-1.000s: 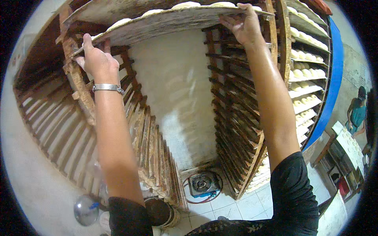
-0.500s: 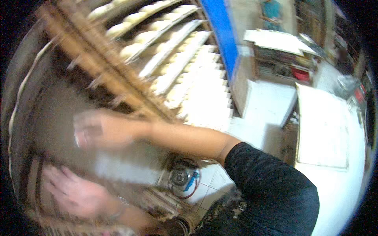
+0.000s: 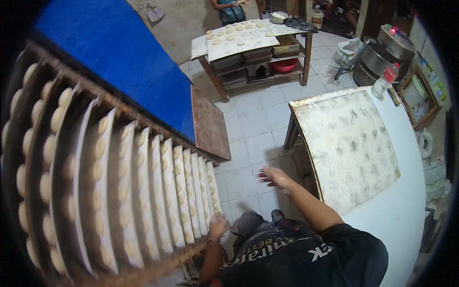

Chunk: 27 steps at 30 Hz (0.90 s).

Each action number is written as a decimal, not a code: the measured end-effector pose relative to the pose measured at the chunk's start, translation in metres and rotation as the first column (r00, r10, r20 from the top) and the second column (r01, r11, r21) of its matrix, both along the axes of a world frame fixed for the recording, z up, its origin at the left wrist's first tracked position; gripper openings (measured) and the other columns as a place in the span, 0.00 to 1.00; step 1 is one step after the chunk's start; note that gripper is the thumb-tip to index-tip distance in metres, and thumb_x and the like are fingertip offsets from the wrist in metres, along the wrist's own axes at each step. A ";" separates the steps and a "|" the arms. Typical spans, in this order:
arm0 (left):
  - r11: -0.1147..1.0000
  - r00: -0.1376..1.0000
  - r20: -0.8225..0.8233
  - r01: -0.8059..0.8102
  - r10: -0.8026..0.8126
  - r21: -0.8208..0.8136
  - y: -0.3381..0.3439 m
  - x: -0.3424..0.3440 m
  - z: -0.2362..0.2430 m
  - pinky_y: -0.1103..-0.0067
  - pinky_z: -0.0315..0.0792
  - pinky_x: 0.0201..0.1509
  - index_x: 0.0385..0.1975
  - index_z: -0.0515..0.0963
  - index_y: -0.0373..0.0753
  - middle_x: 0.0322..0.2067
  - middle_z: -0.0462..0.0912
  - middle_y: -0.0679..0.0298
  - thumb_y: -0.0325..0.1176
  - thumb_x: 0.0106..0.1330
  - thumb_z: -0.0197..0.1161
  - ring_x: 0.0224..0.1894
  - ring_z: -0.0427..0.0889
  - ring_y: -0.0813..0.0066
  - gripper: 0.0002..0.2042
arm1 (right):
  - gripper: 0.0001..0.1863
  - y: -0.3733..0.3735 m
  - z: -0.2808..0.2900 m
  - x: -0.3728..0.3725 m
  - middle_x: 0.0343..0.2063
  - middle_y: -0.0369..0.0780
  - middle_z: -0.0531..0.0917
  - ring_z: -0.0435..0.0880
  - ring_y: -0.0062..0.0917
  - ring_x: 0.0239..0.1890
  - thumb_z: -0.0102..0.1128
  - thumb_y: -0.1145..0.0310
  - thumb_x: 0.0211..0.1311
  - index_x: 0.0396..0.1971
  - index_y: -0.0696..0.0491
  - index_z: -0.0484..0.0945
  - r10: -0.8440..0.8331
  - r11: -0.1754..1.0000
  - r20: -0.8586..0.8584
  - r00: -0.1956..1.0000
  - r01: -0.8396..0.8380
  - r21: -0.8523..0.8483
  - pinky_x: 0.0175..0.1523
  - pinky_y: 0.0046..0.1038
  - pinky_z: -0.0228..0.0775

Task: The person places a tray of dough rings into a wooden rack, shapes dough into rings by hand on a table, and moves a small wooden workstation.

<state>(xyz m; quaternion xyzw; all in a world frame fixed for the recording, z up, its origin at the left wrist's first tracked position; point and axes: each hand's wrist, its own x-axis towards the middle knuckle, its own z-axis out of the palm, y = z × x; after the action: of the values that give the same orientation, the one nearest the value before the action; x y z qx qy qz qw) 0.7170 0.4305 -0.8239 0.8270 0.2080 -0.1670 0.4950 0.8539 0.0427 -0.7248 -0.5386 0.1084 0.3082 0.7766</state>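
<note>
Right hand (image 3: 276, 178) free, fingers loosely spread, gripping nothing; left hand (image 3: 217, 226) lower down, at the near end of the rack, cannot tell if its fingers touch or grasp anything. Key relation: white rectangular flour-dusted board (image 3: 346, 143) lies to the right of the right hand, apart from it, long axis seemingly near-to-far with a slant; right hand clearly nearer. Pale oblong trays (image 3: 82, 143) with cream-coloured rounded dough pieces (image 3: 49, 149) are on the other side, left of both hands; left hand nearer, just beside the last ones. Counts: two own hands, one flour-dusted board, roughly a dozen trays or more, dough on them too overlapped to count. Around: one brown wooden rack (image 3: 119, 106), one bright blue flat panel (image 3: 119, 62) behind it, one large white work table (image 3: 406, 167) under the board, one clear plastic bottle with red upper part (image 3: 385, 82) there. Beyond: one wooden-legged table (image 3: 213, 79), about fifteen flat dough rounds (image 3: 231, 38) on top, one red bowl (image 3: 284, 65) beneath, one co-worker (image 3: 230, 10) behind.
</note>
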 end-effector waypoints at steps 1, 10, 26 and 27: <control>0.999 0.998 0.065 0.025 -0.027 0.028 0.018 0.012 -0.026 0.78 0.76 0.45 0.46 0.80 0.31 0.37 0.84 0.58 0.36 0.68 0.57 0.42 0.81 0.70 0.15 | 0.33 -0.022 -0.004 0.019 0.53 0.37 0.81 0.79 0.21 0.49 0.49 0.41 0.68 0.59 0.54 0.70 -0.071 0.994 0.047 0.996 0.075 -0.080 0.49 0.28 0.67; 0.965 0.967 0.109 0.215 -0.232 0.148 -0.072 0.413 -0.008 0.70 0.72 0.53 0.50 0.76 0.30 0.45 0.82 0.54 0.40 0.67 0.59 0.47 0.82 0.59 0.20 | 0.19 -0.131 -0.020 0.202 0.40 0.39 0.81 0.80 0.20 0.41 0.58 0.62 0.70 0.49 0.62 0.74 -0.462 0.817 0.176 0.869 0.494 -0.296 0.45 0.22 0.74; 0.889 0.867 0.326 0.241 -0.377 0.389 -0.392 1.124 0.083 0.69 0.71 0.60 0.52 0.77 0.30 0.49 0.81 0.44 0.47 0.59 0.63 0.54 0.79 0.54 0.28 | 0.17 -0.261 -0.020 0.497 0.38 0.38 0.84 0.82 0.20 0.40 0.58 0.57 0.69 0.42 0.56 0.79 -0.827 0.425 0.254 0.501 0.854 -0.301 0.40 0.22 0.71; 0.895 0.874 0.325 0.227 -0.361 0.385 -0.405 1.148 0.078 0.68 0.70 0.61 0.53 0.76 0.29 0.51 0.79 0.44 0.48 0.59 0.63 0.55 0.78 0.53 0.29 | 0.16 -0.277 -0.012 0.527 0.37 0.39 0.84 0.82 0.21 0.39 0.57 0.59 0.70 0.43 0.58 0.78 -0.804 0.419 0.308 0.509 0.852 -0.313 0.39 0.23 0.72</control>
<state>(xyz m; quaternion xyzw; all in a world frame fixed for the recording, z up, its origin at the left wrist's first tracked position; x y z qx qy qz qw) 1.8652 0.0256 -0.7464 0.9373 0.0010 -0.0363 0.3465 1.3810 -0.2340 -0.7367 -0.5860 0.3812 -0.1767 0.6929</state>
